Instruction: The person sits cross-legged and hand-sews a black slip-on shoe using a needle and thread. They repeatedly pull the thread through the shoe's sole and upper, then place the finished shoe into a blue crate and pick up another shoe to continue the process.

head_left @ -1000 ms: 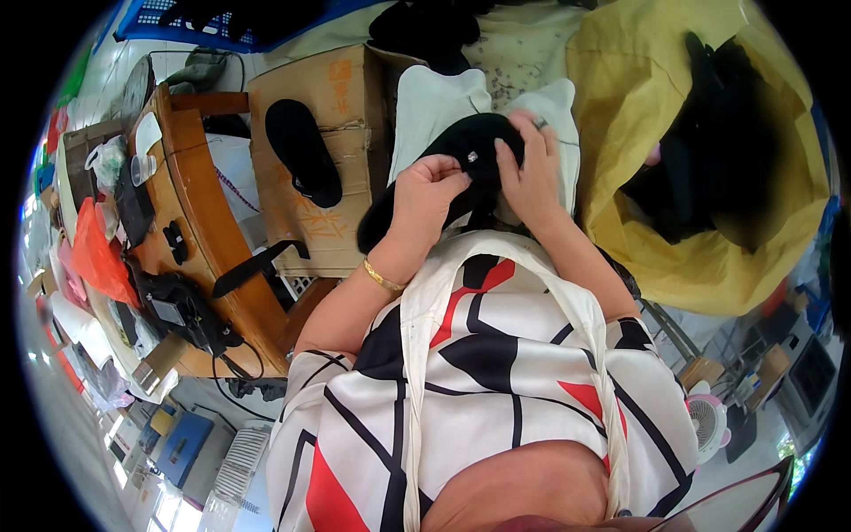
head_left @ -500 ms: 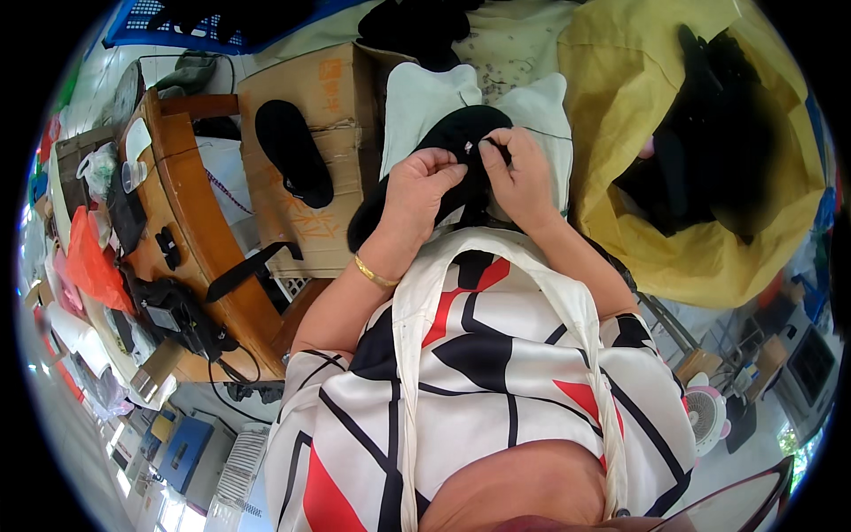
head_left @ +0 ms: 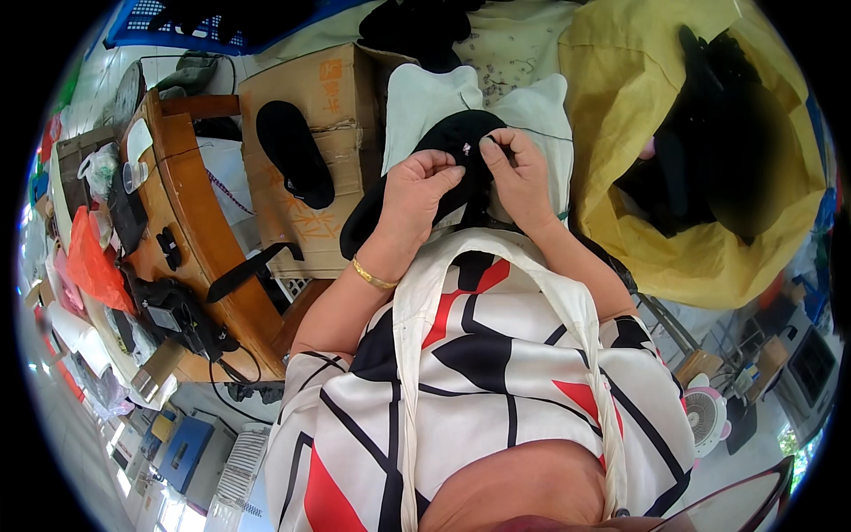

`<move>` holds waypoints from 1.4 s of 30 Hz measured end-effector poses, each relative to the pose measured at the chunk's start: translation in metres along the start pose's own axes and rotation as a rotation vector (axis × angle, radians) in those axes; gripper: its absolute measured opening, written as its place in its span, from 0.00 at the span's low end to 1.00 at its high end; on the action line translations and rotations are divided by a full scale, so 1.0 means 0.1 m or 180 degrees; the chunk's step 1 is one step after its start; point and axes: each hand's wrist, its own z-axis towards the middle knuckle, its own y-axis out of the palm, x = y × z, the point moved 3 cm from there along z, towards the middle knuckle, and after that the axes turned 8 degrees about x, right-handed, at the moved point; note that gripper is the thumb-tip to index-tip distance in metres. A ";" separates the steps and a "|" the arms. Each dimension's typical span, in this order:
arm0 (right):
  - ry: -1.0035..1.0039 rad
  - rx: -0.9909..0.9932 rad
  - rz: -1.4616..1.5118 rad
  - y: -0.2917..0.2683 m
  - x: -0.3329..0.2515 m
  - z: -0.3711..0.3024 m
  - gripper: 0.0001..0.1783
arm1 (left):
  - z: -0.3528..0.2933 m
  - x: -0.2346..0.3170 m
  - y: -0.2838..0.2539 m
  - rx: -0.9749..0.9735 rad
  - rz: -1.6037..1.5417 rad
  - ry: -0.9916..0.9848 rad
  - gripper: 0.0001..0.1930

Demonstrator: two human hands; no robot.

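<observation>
A long black cloth piece, shaped like a slipper, lies over a white cloth in front of me. My left hand is closed on its near side, thumb and forefinger pinched together. Opposite it, my right hand pinches the black cloth between thumb and forefinger. A tiny pinkish-white spot shows on the black surface between the two hands. Whether a needle or thread is in my fingers I cannot make out. Beneath the work is the white cloth, spread with two raised corners.
Another black slipper rests on a cardboard box to the left. Beyond it stands a wooden table with a black bag and a red plastic bag. At the right, a large yellow sack holds black items.
The black slipper has shifted slightly left and toward me at its near end. Both hands keep their pinch in almost the same place.
</observation>
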 end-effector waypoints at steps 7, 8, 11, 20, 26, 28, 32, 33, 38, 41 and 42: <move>-0.1145 -0.0868 -0.0031 -0.09 -0.17 0.05 0.06 | -0.07 0.13 -0.04 0.0289 -0.0153 -0.0233 0.08; -0.1501 -0.1139 -0.0020 -0.09 -0.20 0.05 0.06 | -0.09 0.17 -0.03 0.0379 -0.0246 -0.0302 0.10; -0.0733 -0.0649 0.0618 -0.12 -0.19 0.00 0.10 | -0.07 0.08 -0.17 0.0502 -0.0052 -0.0285 0.14; 0.0922 -0.0838 0.0399 0.10 -0.19 0.10 0.29 | -0.21 0.25 -0.04 0.0334 0.2631 0.1676 0.26; 0.1452 -0.1037 0.0861 0.21 -0.24 0.03 0.29 | -0.14 0.36 -0.05 0.0683 0.2136 0.1945 0.20; 0.1469 -0.1079 0.0772 0.23 -0.26 0.03 0.29 | -0.06 0.27 -0.14 0.0632 0.1754 0.1587 0.20; 0.1520 -0.1133 0.0740 0.23 -0.21 0.04 0.28 | 0.00 0.20 -0.16 0.0580 0.0721 0.0873 0.18; 0.1555 -0.1118 0.0754 0.22 -0.20 0.04 0.28 | -0.01 0.21 -0.13 0.0643 0.0475 0.0715 0.20; 0.1622 -0.1110 0.0781 0.19 -0.22 0.04 0.27 | 0.00 0.20 -0.17 0.0714 0.0449 0.0404 0.18; 0.1593 -0.1122 0.0807 0.19 -0.20 0.04 0.27 | -0.01 0.21 -0.14 0.0772 0.0380 0.0325 0.18; 0.1577 -0.1116 0.0830 0.19 -0.19 0.04 0.27 | -0.02 0.22 -0.13 0.0790 0.0374 0.0317 0.18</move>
